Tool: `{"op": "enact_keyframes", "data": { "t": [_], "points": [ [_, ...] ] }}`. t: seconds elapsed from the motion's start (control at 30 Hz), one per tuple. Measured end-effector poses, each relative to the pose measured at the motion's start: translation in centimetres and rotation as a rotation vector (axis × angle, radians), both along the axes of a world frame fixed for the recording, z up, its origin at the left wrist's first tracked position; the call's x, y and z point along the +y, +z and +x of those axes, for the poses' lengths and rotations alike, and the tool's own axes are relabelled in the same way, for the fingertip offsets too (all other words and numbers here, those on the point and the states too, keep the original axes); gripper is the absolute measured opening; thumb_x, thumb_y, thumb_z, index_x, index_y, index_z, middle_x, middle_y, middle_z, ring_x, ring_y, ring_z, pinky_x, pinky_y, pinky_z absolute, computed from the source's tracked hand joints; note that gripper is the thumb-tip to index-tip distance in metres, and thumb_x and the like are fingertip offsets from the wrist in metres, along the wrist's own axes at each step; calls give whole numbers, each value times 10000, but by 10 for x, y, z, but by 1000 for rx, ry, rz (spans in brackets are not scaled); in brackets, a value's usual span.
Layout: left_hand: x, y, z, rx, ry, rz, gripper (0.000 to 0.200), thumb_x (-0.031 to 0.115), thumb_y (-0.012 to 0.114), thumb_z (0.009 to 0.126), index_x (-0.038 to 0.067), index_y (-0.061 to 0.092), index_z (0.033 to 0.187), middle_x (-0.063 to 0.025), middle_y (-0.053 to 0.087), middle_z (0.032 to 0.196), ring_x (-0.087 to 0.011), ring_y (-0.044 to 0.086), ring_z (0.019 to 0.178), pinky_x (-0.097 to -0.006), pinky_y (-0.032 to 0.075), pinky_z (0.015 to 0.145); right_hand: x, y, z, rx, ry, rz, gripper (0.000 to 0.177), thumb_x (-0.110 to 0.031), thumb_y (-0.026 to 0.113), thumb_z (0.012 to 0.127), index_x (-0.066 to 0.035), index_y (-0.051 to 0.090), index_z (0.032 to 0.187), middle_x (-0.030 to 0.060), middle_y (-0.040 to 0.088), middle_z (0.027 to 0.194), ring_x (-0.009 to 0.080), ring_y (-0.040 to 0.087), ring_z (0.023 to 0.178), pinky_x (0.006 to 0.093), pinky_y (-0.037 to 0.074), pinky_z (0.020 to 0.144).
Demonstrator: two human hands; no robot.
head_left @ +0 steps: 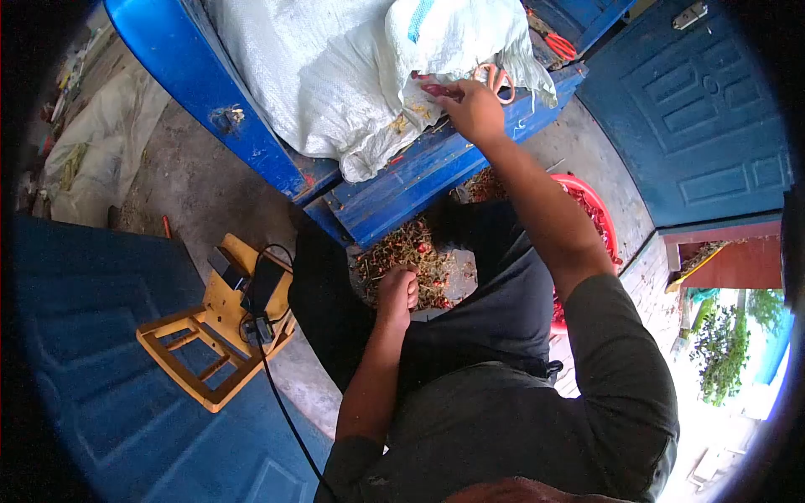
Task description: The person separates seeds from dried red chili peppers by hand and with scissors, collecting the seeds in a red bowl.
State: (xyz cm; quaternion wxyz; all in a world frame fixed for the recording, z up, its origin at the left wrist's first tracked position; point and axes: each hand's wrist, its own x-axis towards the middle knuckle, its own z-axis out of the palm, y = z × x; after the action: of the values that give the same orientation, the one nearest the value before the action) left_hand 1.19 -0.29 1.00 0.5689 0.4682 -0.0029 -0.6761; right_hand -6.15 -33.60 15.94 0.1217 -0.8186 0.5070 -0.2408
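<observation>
My right hand [476, 112] is stretched out to the mouth of a white woven sack [323, 75]. Its fingers are closed on a dark red dried chili [436, 89]. Right beside that hand, scissors with pale pink handles [496, 82] lie against the sack, their blades hidden. Lower down, between my knees, my left hand [397, 295] is curled closed; what it holds, if anything, is hidden. Beneath it, a litter of dry stems and red bits [402, 260] covers the ground.
The sack rests on a blue wooden bench [402, 197]. Red-handled scissors [560, 47] lie farther back. To my right stands a red basin [616, 239] with red chilies. A wooden chair [172, 348] with black devices and a cable is at left. Blue doors [688, 109] stand around.
</observation>
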Motion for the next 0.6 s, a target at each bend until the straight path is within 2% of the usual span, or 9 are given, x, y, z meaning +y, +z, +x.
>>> {"op": "enact_keyframes", "data": {
  "t": [0.03, 0.1, 0.17, 0.27, 0.33, 0.4, 0.5, 0.57, 0.6],
  "points": [
    [1, 1, 0, 3, -7, -1, 160, 90, 525, 891, 27, 606, 1015, 46, 434, 609, -62, 356, 441, -233, 272, 399, 13, 7, -4, 3, -7, -1, 346, -344, 707, 845, -113, 727, 1102, 164, 698, 1033, 333, 669, 946, 435, 530, 828],
    [-1, 5, -1, 50, -15, 10, 135, 94, 554, 891, 31, 601, 1000, 44, 431, 606, -65, 355, 436, -231, 272, 395, 46, 21, -22, -286, 71, 149, 261, -265, 711, 879, -57, 729, 1036, 163, 715, 966, 250, 689, 864, 370, 529, 784],
    [3, -22, -3, 81, -2, -20, 113, 101, 592, 887, 47, 601, 987, 39, 443, 619, -64, 370, 448, -226, 270, 390, 80, 2, -52, -277, 123, 36, 196, -197, 700, 895, -54, 728, 1027, 135, 725, 962, 210, 686, 862, 347, 532, 791],
    [6, -12, -7, 26, 39, 32, 71, 118, 619, 886, 101, 598, 951, 47, 418, 639, -75, 359, 471, -225, 260, 395, 148, -17, -103, -327, 333, 316, 198, -202, 723, 857, -85, 732, 1016, 106, 726, 1017, 247, 695, 915, 362, 540, 825],
    [3, -15, -17, -3, 51, 118, 55, 120, 609, 892, 109, 592, 943, 45, 399, 644, -74, 341, 476, -221, 261, 408, 184, -50, -130, -172, 517, 527, 229, -220, 723, 816, -157, 744, 1036, 100, 706, 1061, 273, 670, 962, 390, 528, 817],
    [11, -74, -1, 65, -120, -23, 97, 202, 564, 928, 116, 596, 960, 28, 440, 665, -100, 379, 486, -223, 305, 434, 229, -66, -140, -32, 593, 560, 280, -243, 697, 784, -171, 748, 1049, 98, 702, 1013, 310, 649, 958, 439, 507, 801],
    [-11, 60, -63, -95, -171, 253, 232, 327, 498, 964, 122, 604, 993, -5, 535, 723, -144, 507, 563, -269, 426, 497, 261, -87, -143, -234, 756, 411, 243, -265, 682, 785, -166, 749, 997, 85, 693, 1011, 309, 649, 964, 443, 506, 802],
    [-12, -5, -41, -50, -185, 197, 299, 383, 469, 970, 129, 614, 1029, -18, 584, 805, -168, 566, 653, -302, 476, 569, 265, -81, -140, -210, 738, 421, 221, -289, 678, 789, -156, 742, 955, 84, 685, 1029, 303, 647, 965, 446, 506, 798],
    [-16, -9, -43, 19, -185, 136, 367, 440, 440, 976, 135, 624, 1064, -30, 633, 886, -192, 625, 743, -335, 525, 641, 266, -82, -142, -220, 731, 415, 221, -289, 678, 789, -156, 742, 955, 84, 685, 1029, 303, 647, 965, 446, 506, 798]
  ]
}}
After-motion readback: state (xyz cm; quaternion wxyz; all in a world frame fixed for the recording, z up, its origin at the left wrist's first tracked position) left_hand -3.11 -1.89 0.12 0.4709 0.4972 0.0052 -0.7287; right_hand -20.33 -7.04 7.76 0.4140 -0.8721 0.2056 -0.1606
